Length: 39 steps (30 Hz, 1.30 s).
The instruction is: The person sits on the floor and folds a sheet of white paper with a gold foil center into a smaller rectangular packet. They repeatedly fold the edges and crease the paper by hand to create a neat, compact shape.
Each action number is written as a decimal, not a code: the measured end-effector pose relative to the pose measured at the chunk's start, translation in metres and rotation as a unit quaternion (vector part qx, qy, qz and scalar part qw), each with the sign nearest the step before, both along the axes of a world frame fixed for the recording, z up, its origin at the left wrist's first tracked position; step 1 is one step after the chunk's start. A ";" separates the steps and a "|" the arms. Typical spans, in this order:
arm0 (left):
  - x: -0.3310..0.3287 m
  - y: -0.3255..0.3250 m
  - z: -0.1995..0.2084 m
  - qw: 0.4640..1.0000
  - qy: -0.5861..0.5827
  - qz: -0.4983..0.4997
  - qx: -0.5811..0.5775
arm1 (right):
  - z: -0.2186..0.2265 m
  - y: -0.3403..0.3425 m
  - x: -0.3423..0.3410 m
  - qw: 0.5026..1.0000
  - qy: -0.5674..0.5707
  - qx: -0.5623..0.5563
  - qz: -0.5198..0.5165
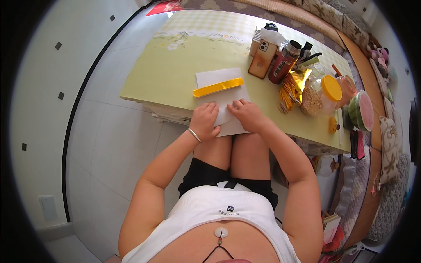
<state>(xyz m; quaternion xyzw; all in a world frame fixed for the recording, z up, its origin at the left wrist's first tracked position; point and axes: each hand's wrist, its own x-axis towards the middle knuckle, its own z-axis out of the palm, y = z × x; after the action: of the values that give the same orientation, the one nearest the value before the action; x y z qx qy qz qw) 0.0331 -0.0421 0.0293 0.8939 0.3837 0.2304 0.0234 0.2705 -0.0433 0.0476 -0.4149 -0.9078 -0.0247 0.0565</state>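
A white ribbed, sleeveless tank top (pixel 197 204) fills six o'clock, its scooped neckline and armholes edged in matching white. A small dark square emblem (pixel 230 209) sits on it above a curved line of dark lettering (pixel 223 213). At twelve o'clock from that emblem are black shorts (pixel 198 172) with a white panel (pixel 240 187); at eleven, a silver bangle (pixel 194 135) rings the left wrist; near seven, a pale disc pendant (pixel 217 232) hangs on a beaded black cord (pixel 212 252).

The green table (pixel 153 74) (checked toward the back) bears white paper (pixel 234 95), a red flask (pixel 284 64) and a yellow-lidded jar (pixel 316 94).
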 end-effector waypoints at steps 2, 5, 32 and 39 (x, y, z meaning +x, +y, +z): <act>0.001 0.001 -0.002 1.000 -0.003 -0.002 0.004 | -0.002 0.001 0.003 1.000 0.015 0.005 0.000; 0.000 0.003 -0.004 1.000 -0.013 -0.008 0.007 | -0.003 0.001 0.004 1.000 0.023 0.006 -0.008; -0.003 0.048 -0.028 0.959 -0.223 0.175 -0.027 | -0.028 0.049 0.014 0.864 0.409 -0.099 -0.275; 0.003 0.044 -0.027 0.958 -0.162 0.235 0.005 | -0.043 0.056 -0.007 0.874 0.329 0.017 -0.357</act>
<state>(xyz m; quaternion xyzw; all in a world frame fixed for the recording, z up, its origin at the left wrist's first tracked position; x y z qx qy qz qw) 0.0365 0.0022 0.0028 0.7296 0.5726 0.3731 0.0259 0.2637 0.0131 0.0044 -0.6940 -0.6260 0.0796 0.3466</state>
